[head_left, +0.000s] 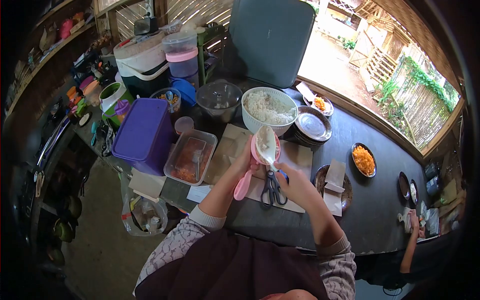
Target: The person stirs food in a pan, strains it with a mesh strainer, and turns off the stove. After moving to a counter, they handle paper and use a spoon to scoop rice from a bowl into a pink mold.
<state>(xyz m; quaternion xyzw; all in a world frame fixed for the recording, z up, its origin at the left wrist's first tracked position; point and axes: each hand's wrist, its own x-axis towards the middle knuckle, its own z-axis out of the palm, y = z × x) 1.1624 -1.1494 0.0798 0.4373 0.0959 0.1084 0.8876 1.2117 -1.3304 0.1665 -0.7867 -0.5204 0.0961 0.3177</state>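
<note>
My left hand point(245, 159) is closed around a pink scoop point(243, 187), whose thick handle points down toward me. Rice shows in the scoop's round cup. A white rice spoon point(266, 139) with grains on it lies over the cup, its handle gripped by my right hand point(296, 184). Under my hands, dark-handled scissors point(272, 192) rest on brown paper point(295, 159). Just beyond the cup stands a white bowl of rice point(269, 110). A clear container with red food point(190, 159) sits left of my left hand.
Stacked plates point(314, 125) stand right of the rice bowl. Nearer are a plate with folded paper point(336, 185) and a dish of orange food point(364, 161). A purple box point(142, 131) and a cooler point(142, 62) stand left. Another person's hand point(414, 222) is at far right.
</note>
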